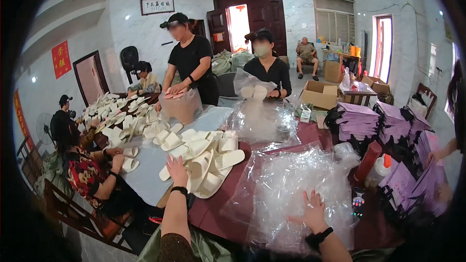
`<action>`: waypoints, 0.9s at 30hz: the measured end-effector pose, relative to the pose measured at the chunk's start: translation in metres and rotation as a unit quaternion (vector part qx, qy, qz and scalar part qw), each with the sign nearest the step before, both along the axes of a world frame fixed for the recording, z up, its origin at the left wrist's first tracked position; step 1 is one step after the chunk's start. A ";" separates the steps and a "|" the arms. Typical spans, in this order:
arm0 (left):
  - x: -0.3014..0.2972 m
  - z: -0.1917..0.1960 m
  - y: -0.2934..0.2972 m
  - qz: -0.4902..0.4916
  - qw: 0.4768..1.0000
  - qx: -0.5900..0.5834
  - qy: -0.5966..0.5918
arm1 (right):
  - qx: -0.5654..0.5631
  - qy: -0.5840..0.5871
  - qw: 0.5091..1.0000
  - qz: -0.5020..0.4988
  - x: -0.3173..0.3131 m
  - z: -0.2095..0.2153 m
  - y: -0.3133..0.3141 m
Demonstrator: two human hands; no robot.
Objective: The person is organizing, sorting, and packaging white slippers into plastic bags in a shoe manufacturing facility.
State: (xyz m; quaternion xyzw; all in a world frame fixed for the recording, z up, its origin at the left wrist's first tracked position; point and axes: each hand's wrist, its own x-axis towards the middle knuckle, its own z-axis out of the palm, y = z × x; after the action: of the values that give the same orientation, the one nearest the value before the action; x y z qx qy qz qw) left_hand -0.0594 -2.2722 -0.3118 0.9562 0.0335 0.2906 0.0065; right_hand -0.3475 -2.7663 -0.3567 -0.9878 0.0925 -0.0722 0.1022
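A pile of cream slippers lies on the table in front of me. At its left edge rests my left hand, fingers spread, against or just over the nearest slippers; I cannot tell whether it presses on them. My right hand lies with outstretched fingers on a stack of clear plastic bags, holding none of them. The bags are shiny and crumpled, spread over the dark red tablecloth. Each wrist wears a black band.
A red bottle and a white bottle with an orange cap stand right of the bags. Stacked purple bags fill the right side. Across the table, co-workers handle slippers and clear bags. An open carton stands behind.
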 end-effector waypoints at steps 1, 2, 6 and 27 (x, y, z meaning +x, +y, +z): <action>0.000 -0.008 0.022 -0.003 0.999 0.026 -0.027 | 0.006 -0.005 1.000 0.006 0.003 0.000 0.004; 0.003 -0.001 0.003 -0.036 0.999 -0.014 0.013 | -0.012 -0.009 1.000 -0.004 0.000 -0.004 -0.003; -0.009 0.036 -0.020 -0.125 0.988 -0.027 -0.082 | -0.014 0.005 1.000 -0.008 -0.003 0.008 -0.004; -0.174 0.192 -0.150 -0.389 0.776 -0.415 -0.271 | -0.001 0.007 1.000 -0.009 0.002 0.008 -0.001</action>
State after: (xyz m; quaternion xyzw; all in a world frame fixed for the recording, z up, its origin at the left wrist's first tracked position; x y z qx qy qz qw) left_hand -0.2331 -2.4224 -0.1198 0.6739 -0.2275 0.4686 0.5240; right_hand -0.3455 -2.7669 -0.3491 -0.9875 0.1018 -0.0666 0.1004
